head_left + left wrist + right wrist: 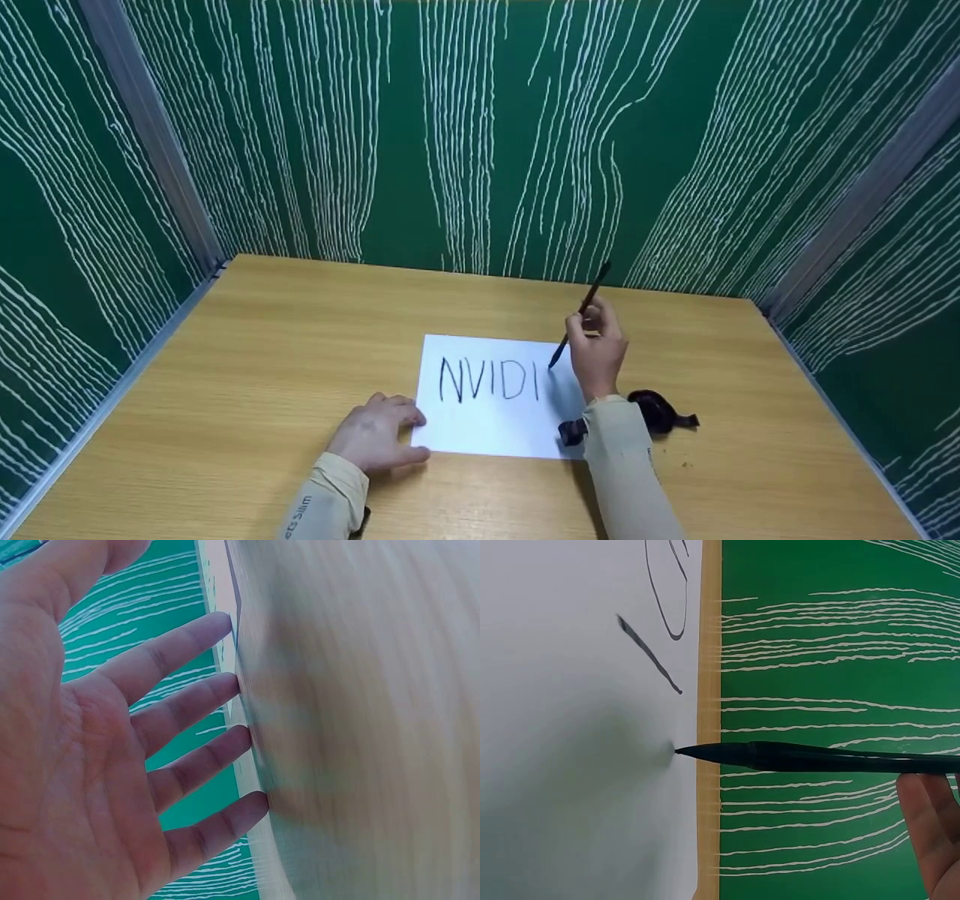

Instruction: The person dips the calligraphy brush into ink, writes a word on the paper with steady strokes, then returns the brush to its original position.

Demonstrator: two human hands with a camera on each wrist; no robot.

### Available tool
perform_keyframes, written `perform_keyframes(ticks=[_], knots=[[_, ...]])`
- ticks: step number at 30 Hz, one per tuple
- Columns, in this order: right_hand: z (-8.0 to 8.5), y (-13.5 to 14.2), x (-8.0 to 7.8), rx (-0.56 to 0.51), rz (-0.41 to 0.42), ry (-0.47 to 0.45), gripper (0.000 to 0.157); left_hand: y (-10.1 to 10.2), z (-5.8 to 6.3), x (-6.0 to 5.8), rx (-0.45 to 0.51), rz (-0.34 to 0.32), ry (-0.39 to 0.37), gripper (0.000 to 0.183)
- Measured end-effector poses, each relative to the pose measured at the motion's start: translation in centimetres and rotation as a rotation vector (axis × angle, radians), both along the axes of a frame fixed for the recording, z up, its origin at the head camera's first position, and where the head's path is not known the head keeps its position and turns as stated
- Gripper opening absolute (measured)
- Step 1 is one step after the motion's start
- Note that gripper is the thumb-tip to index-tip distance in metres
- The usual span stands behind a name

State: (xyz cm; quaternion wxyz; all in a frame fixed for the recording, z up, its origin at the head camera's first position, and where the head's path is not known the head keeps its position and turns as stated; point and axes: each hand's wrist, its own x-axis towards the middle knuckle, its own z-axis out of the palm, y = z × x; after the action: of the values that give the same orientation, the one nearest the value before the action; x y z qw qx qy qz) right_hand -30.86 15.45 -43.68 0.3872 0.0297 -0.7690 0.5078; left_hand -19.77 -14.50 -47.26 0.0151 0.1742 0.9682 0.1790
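My right hand [598, 345] pinches a dark, slim ink brush [584, 304], its handle slanting up and away. In the right wrist view the pointed tip of the brush [780, 757] meets the white paper sheet [547, 690], right of a drawn stroke. The paper [487, 435] lies on the table with the dark letters "NVIDI" [487, 380] across its upper half. My left hand [379, 433] rests at the sheet's left edge, thumb and fingers spread; in the left wrist view its long fingers [206, 757] reach straight to the tabletop.
On the wooden table [247, 375], a rounded black object [654, 411] with a short tab sits beside the right sleeve, which partly hides it. Small dark specks lie near it. Green panels [397, 150] with white wavy lines stand around the table's back and sides.
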Motion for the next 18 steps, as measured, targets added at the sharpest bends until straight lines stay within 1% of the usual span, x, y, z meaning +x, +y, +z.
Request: perform_keyframes(ticks=[2,11,18], knots=[[0.72,-0.40,0.65,-0.005,-0.003,-0.006,0.021,0.00,0.01,0.00,0.000,0.001,-0.003,0.047],[0.83,-0.45,0.77,-0.008,-0.006,-0.020,0.020,0.04,0.06,0.02,-0.005,-0.001,-0.003,0.047],[0.90,-0.45,0.85,0.008,-0.009,0.001,0.019,-0.04,-0.01,0.07,-0.003,-0.012,0.046,0.044]])
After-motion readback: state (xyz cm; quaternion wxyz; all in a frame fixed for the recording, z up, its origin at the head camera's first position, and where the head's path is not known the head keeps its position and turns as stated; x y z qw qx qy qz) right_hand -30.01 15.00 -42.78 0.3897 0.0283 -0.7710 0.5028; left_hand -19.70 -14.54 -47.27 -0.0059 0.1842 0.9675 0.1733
